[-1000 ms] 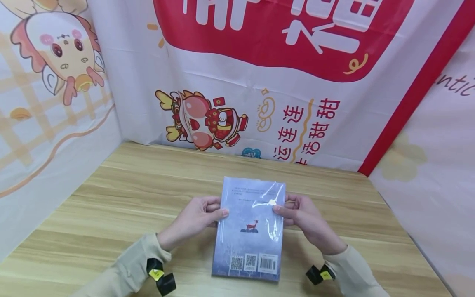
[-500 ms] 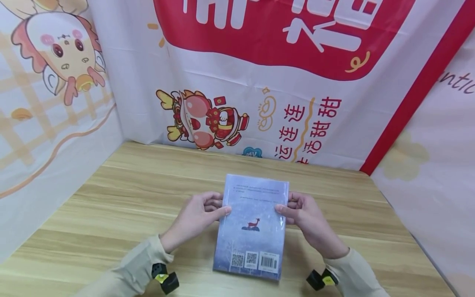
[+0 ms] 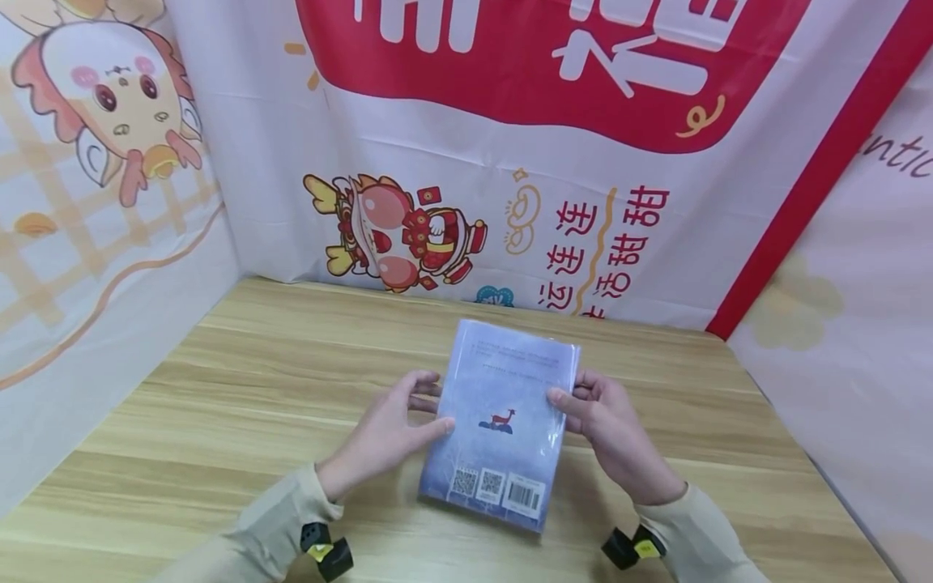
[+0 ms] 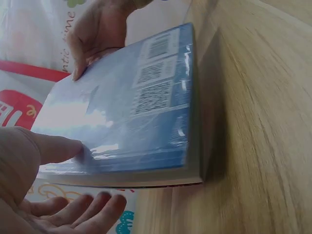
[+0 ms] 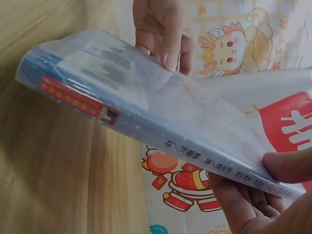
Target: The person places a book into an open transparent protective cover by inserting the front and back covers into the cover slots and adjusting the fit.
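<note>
A blue book (image 3: 477, 453) in clear plastic wrap is held tilted above the table, back cover up, with a small red deer, codes and a barcode. My right hand (image 3: 611, 433) grips its right edge, thumb on the cover and fingers underneath. Along that edge runs the printed spine (image 5: 146, 134), seen in the right wrist view. At the opposite edge is my left hand (image 3: 386, 429), its thumb (image 4: 61, 147) touching the cover. Its other fingers (image 4: 95, 212) are spread beneath, apart from the book in the left wrist view.
The wood-grain table (image 3: 291, 364) spreads beneath the hands. Behind it hangs a printed cloth (image 3: 437, 129) with a red panel and cartoon figure. More printed cloth (image 3: 124, 243) closes the left side, and a pale sheet (image 3: 838, 267) the right.
The book has risen and turned slightly clockwise, its top edge shifting away and to the right. My left hand's fingers have loosened from its edge, while my right hand keeps its hold.
</note>
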Demonstrator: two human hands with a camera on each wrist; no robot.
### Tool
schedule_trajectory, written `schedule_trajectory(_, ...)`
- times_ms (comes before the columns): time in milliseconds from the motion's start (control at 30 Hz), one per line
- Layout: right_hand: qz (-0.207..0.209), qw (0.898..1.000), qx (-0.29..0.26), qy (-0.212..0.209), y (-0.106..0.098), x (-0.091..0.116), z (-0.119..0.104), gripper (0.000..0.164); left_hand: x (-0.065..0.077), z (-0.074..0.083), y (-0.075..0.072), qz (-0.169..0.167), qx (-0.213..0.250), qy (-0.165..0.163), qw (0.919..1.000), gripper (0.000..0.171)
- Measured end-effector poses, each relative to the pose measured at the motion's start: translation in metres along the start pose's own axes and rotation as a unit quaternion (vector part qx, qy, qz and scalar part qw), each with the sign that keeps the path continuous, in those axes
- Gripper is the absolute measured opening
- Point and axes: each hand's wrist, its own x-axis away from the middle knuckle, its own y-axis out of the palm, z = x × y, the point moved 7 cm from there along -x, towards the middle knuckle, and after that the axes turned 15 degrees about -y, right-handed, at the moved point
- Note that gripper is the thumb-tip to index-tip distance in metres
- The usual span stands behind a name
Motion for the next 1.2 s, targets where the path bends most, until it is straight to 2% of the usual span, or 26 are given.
schedule_trajectory(67,0.004,1.000,-0.009,-0.002,0.000,0.000,-0.001,0.038,0.003,0.004,0.000,0.029,-0.043,0.025,0.9984,0.071)
schedule_trajectory(133,0.009,1.000,-0.021,-0.005,0.000,0.000,-0.001,0.040,0.008,0.011,0.001,0.068,-0.098,0.073,0.9902,0.079)
schedule_trajectory(200,0.016,0.999,-0.035,-0.006,0.000,0.001,-0.001,0.039,0.015,0.019,0.003,0.108,-0.150,0.138,0.9732,0.086)
schedule_trajectory(267,0.022,0.998,-0.050,-0.006,0.002,0.001,0.000,0.038,0.023,0.026,0.006,0.140,-0.188,0.200,0.9512,0.089)
schedule_trajectory(333,0.028,0.998,-0.061,-0.004,0.003,0.002,0.001,0.038,0.030,0.031,0.010,0.158,-0.209,0.255,0.9306,0.087)
schedule_trajectory(433,0.028,0.996,-0.082,0.001,0.007,0.003,0.003,0.040,0.039,0.036,0.014,0.179,-0.235,0.308,0.9044,0.077)
schedule_trajectory(533,0.032,0.993,-0.115,0.007,0.012,0.005,0.005,0.043,0.044,0.038,0.018,0.187,-0.254,0.333,0.8886,0.067)
schedule_trajectory(633,0.042,0.988,-0.148,0.007,0.016,0.007,0.007,0.043,0.047,0.039,0.022,0.184,-0.262,0.341,0.8842,0.061)
schedule_trajectory(867,0.063,0.980,-0.189,-0.010,0.023,0.012,0.005,0.043,0.049,0.038,0.034,0.141,-0.252,0.355,0.8892,0.046)
schedule_trajectory(967,0.069,0.976,-0.205,-0.017,0.025,0.013,0.005,0.044,0.050,0.038,0.037,0.129,-0.262,0.355,0.8882,0.046)
schedule_trajectory(1200,0.069,0.967,-0.246,-0.023,0.028,0.015,0.003,0.048,0.052,0.042,0.033,0.119,-0.259,0.348,0.8929,0.056)
